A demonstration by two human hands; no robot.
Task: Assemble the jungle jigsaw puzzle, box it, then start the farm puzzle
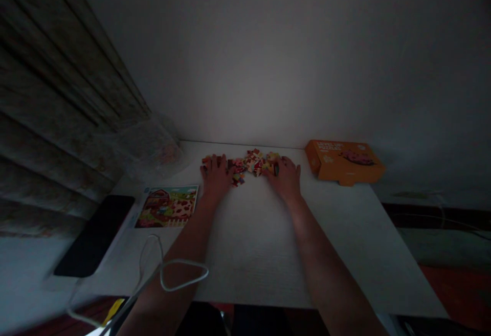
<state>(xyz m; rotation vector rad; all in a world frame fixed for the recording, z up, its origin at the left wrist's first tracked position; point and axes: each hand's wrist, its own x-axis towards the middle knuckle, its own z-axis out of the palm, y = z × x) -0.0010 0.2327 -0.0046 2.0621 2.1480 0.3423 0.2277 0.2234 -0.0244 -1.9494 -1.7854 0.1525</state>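
Observation:
A heap of small, colourful jigsaw puzzle pieces (253, 162) lies near the far edge of the white table (253, 254). My left hand (217, 177) rests palm down on the heap's left end, and my right hand (284, 180) rests palm down on its right end. The fingers of both hands are spread, and neither hand visibly grips a piece. Some pieces are hidden under my fingers. To the left of my left hand lies a farm picture card (166, 206) showing a red barn.
An orange puzzle box (345, 162) stands at the table's far right. A black phone or tablet (95, 236) lies at the left, beside a clear plastic bag (149, 147). A white cable (172, 269) loops over my left forearm. A curtain hangs left; a wall stands behind.

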